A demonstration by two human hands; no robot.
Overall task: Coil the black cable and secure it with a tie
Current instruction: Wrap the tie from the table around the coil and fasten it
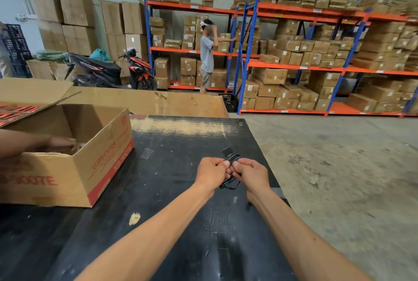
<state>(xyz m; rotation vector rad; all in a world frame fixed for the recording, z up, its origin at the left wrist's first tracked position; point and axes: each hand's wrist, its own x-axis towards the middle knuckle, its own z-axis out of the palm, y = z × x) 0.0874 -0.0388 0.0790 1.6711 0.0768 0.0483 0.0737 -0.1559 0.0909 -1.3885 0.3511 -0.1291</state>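
A black cable [231, 183] is bunched into a small coil and held above the black table [172, 190] between both my hands. My left hand [211, 173] pinches the coil's upper part from the left. My right hand [252, 174] grips it from the right, with fingertips meeting the left hand's. A loop of the coil hangs below my fingers. A flat black end piece [228, 151] sticks up behind my hands. I cannot make out a tie; my fingers hide the coil's middle.
An open cardboard box [74, 163] stands on the table at left, and another person's hand [61, 145] reaches into it. The table's right edge drops to a concrete floor [339, 167]. Shelving racks [294, 63] with boxes, a person [207, 54] and a scooter [113, 70] are far behind.
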